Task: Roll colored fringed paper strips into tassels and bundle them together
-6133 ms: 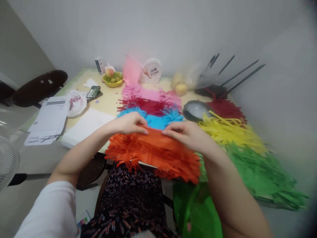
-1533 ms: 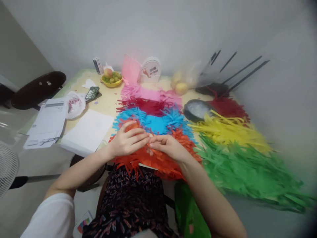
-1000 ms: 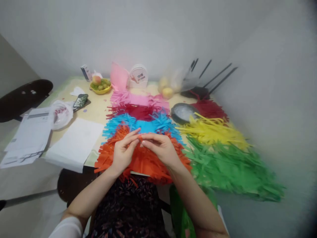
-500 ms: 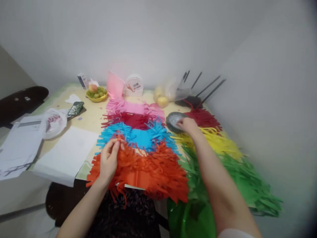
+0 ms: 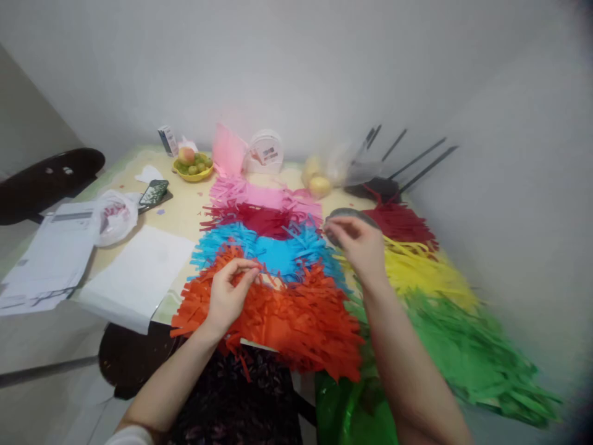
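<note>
My left hand (image 5: 228, 295) is over the orange fringed paper (image 5: 296, 327), its thumb and fingertips pinched together. Whatever lies in that pinch is too small to make out; orange strips are right behind it. Across from it, my right hand (image 5: 365, 250) hangs in front of a round grey dish (image 5: 354, 213), thumb and fingers also closed in a pinch with nothing clear between them. The hand covers much of the dish. Beyond the orange paper lie blue (image 5: 273, 254), dark red (image 5: 264, 219) and pink (image 5: 262, 196) fringed papers in rows.
Yellow (image 5: 417, 272), green (image 5: 472, 352) and another dark red fringed paper (image 5: 403, 224) lie on the right. White sheets (image 5: 139, 272), a plastic bag (image 5: 115, 219), a phone (image 5: 154, 193) and a yellow fruit bowl (image 5: 194, 176) are on the left. A white tub (image 5: 266, 151) stands behind.
My right hand has pulled back from inside the grey dish towards me. My left hand has shifted right over the orange paper, still pinched. The view has turned slightly.
</note>
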A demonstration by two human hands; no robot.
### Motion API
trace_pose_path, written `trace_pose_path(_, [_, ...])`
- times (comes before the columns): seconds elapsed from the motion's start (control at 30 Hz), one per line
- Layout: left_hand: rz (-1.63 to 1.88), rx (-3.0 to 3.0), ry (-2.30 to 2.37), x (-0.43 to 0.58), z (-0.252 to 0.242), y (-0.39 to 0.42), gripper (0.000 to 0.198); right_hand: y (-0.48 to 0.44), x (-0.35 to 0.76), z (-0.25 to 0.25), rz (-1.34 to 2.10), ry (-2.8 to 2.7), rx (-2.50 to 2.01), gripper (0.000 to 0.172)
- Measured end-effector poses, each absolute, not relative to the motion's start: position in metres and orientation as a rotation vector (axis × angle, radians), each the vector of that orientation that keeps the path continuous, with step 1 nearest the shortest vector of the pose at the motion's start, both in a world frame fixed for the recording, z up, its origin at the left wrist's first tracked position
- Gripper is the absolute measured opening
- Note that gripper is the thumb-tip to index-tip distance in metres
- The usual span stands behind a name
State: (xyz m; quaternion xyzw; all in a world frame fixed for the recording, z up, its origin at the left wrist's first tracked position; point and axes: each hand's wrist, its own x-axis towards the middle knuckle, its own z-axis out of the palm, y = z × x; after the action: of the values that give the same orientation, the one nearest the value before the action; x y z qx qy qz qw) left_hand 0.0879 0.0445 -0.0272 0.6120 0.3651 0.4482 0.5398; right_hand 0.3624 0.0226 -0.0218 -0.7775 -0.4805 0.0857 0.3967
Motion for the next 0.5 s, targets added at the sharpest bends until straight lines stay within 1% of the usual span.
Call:
trace_pose_path(0.07, [1.070, 1.456, 0.862, 0.087, -0.026, 0.042, 0.014, 0.002, 0.310, -0.018, 0.494, -1.175, -1.569, 0.026])
trace_pose_path(0.13, [1.079, 1.474, 0.858, 0.086, -0.025, 0.038, 0.014, -0.014, 0.264, -0.019, 0.696, -1.108, -1.350, 0.020])
trace_pose_path(0.2, [1.093, 1.506, 0.855, 0.084, -0.024, 0.034, 0.012, -0.024, 0.232, -0.024, 0.826, -1.016, -1.212, 0.015])
trace_pose_path(0.3, [1.127, 1.573, 0.855, 0.078, -0.023, 0.027, 0.010, -0.027, 0.208, -0.036, 0.894, -0.884, -1.103, 0.011])
trace_pose_path(0.5, [1.235, 1.829, 0.884, 0.062, -0.024, 0.018, 0.008, -0.028, 0.190, -0.049, 0.841, -0.816, -1.057, 0.008])
